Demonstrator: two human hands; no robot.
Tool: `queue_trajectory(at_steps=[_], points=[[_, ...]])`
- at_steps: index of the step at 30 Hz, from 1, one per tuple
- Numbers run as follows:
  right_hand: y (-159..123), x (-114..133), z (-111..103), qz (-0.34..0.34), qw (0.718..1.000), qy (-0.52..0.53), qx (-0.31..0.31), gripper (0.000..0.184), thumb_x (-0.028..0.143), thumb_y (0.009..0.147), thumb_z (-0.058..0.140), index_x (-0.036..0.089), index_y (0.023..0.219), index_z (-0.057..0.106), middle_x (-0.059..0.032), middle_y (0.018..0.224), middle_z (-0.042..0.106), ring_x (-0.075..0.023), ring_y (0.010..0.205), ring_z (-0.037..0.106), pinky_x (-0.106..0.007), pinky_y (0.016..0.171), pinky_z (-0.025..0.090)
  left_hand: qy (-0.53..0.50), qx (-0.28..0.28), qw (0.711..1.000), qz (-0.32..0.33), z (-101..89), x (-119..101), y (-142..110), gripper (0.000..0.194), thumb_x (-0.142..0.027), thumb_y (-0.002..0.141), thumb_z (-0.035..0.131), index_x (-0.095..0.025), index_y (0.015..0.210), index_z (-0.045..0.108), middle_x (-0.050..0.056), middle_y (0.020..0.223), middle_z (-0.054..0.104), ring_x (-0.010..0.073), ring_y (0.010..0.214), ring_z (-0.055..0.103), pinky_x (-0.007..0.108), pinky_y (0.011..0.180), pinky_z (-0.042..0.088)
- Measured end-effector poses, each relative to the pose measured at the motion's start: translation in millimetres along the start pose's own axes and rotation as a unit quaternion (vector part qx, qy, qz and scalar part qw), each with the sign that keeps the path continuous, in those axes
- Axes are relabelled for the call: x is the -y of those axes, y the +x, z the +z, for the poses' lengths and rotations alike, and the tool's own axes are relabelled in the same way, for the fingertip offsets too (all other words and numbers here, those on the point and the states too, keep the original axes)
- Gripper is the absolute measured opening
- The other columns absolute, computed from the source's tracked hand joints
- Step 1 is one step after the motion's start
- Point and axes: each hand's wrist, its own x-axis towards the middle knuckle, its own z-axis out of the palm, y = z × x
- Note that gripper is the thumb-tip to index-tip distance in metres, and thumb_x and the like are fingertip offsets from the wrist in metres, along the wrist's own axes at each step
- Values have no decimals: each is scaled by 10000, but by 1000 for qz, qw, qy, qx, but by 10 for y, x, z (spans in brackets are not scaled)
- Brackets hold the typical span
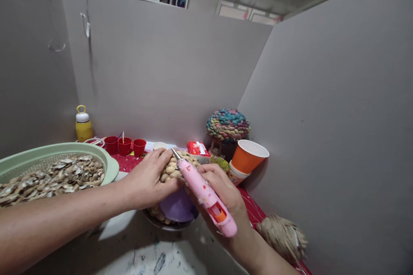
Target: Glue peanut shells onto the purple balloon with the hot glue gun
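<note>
My right hand (234, 206) is closed around a pink hot glue gun (203, 189), whose metal nozzle points up and to the left. That nozzle lies over a purple rounded form (179, 207) with peanuts (171, 171) covering its upper part. Whether the tip touches the peanuts, I cannot tell. My left hand (148, 179) grips the form from the left, fingers over the peanuts and thumb towards the front. Under the form is a dark-rimmed bowl (169, 227) with more peanuts in it. The form's far right side is hidden behind my right hand and the glue gun.
To the left stands a green colander (111, 165) full of shells. Red cups (124, 146) and a yellow bottle (84, 129) stand behind. At the right are orange paper buckets (247, 159), a colourful woven piece (228, 125) and a raffia bundle (282, 238). Grey partitions (161, 60) enclose the table.
</note>
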Motion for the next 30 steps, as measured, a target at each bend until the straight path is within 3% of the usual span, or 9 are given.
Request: queue_trajectory(at_steps=[6,14,19,25,30], points=[[29,59,-87,6,998,12,64,117,152,919,570,208,1021,580,-70,969,646,-225,924,622,-373,826,512,10,2,1000,3,14,16,15,484,-434,863,542,-199,1284,507,161,1357,517,354,1257,480,556,1062,401],[13,-22,-79,26,996,48,73,133,145,910,599,221,1019,596,-40,961,627,-199,905,601,-320,802,484,23,11,1000,12,0,7,27,447,-404,870,532,-185,1259,515,167,1366,513,346,1252,489,547,1058,406],[49,29,-116,54,992,64,97,105,199,939,592,265,1020,586,15,898,620,-157,774,592,-272,734,469,22,18,1000,6,0,2,29,558,-407,865,534,-186,1369,440,170,1386,502,345,1261,477,546,1067,395],[55,86,-151,85,990,62,93,57,227,936,611,264,980,609,18,878,631,-156,755,602,-257,724,493,23,17,1000,9,-3,-2,23,499,-398,864,542,-211,1324,492,147,1343,542,337,1222,502,542,1044,413],[59,55,-232,93,994,52,29,233,260,917,642,286,1147,614,-10,1005,668,-190,867,644,-275,758,530,23,22,999,-11,-13,-7,15,625,-473,856,546,-190,1400,429,171,1395,502,356,1277,464,557,1063,391]])
